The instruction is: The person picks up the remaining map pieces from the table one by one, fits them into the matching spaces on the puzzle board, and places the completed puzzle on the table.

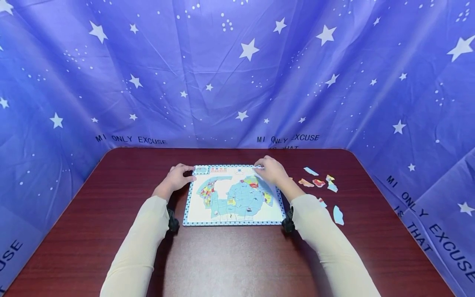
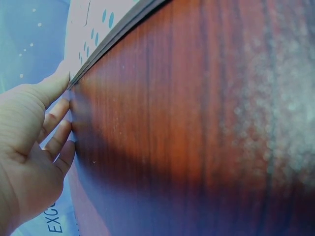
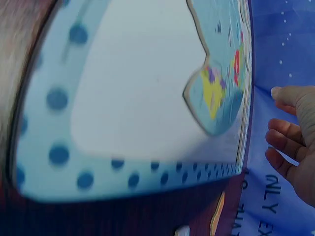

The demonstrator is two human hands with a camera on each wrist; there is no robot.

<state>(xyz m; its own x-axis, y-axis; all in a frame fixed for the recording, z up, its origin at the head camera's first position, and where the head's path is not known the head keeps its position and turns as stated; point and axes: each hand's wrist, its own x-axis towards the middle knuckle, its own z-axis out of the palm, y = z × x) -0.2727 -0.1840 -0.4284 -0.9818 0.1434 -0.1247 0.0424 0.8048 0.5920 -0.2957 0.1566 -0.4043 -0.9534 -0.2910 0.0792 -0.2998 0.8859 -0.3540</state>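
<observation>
A world-map jigsaw puzzle board (image 1: pixel 193 206) with a dotted blue border lies flat on the table, its map partly filled with joined pieces (image 1: pixel 245 200). My left hand (image 1: pixel 175 178) is at its upper left edge. In the left wrist view, that hand's thumb (image 2: pixel 55 86) touches the board's edge, and the other fingers reach the tabletop with little bend. Over the board's upper right corner is my right hand (image 1: pixel 272 170). The right wrist view shows its fingers (image 3: pixel 285 140) loosely bent and apart, with nothing visible between them.
Loose puzzle pieces lie right of the board, including a pale blue one (image 1: pixel 338 215), a red one (image 1: pixel 318 183) and an orange one (image 1: pixel 306 182). The dark red wooden table (image 1: pixel 111 198) ends at a blue star-patterned curtain (image 1: pixel 208 103).
</observation>
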